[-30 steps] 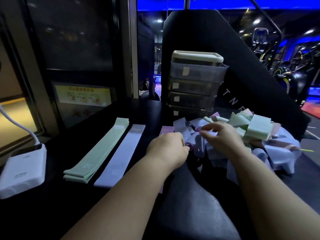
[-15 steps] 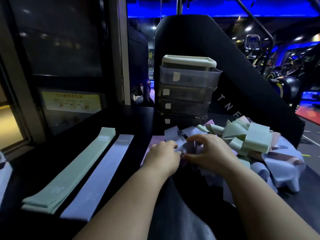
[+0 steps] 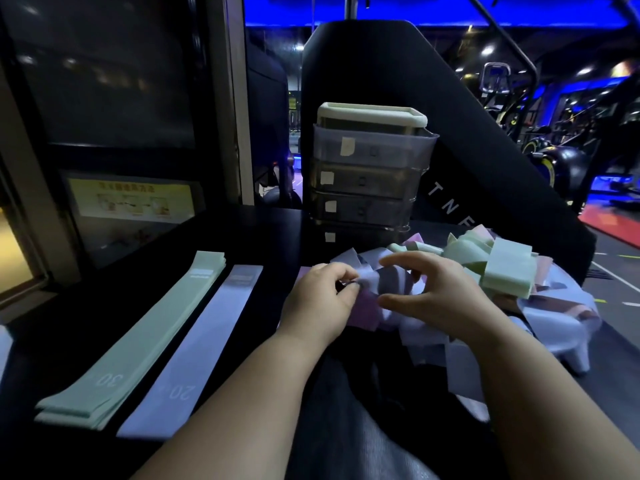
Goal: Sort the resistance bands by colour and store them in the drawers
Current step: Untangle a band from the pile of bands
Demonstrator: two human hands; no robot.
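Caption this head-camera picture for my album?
Left hand pinches a lilac band from the tangled pile; right hand hovers open; drawers wait behind.

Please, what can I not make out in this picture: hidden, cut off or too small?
All in the head view:
- Drawers: dim, smoky fronts hide the contents.
- Drawer labels: too small to read.
- Pink band: mostly covered by the left hand and right hand.
- Lilac band, pinched by the left hand: its far end vanishes into the pile of bands, too tangled to count.
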